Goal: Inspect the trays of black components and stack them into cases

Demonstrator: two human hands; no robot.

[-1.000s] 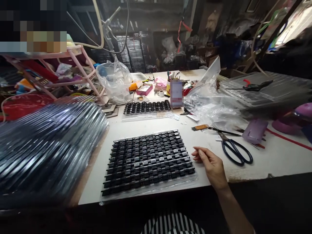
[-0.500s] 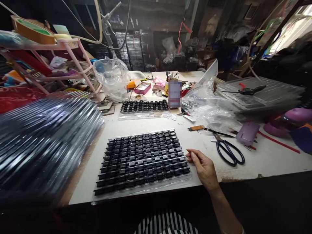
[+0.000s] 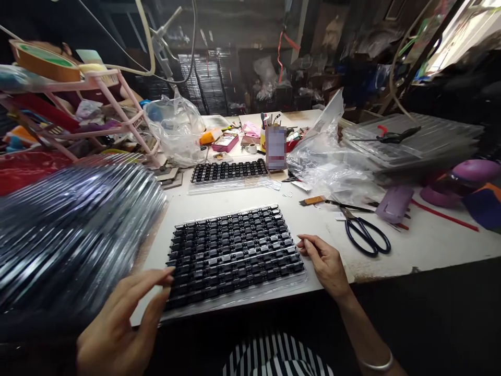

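The clear plastic tray (image 3: 274, 291) of black parts (image 3: 235, 253) lies before me on the white tabletop (image 3: 321, 224). My left hand (image 3: 119, 318), thumb and fingertips slightly parted, meets its left edge; my right hand (image 3: 326, 263) curls loosely beside its right. I cannot tell whether either grips.

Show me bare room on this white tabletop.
Bare: between the near clear tray of black parts and the similar far tray; between the blue-handled scissors and thin red strip. Crowded: around the crumpled clear plastic.
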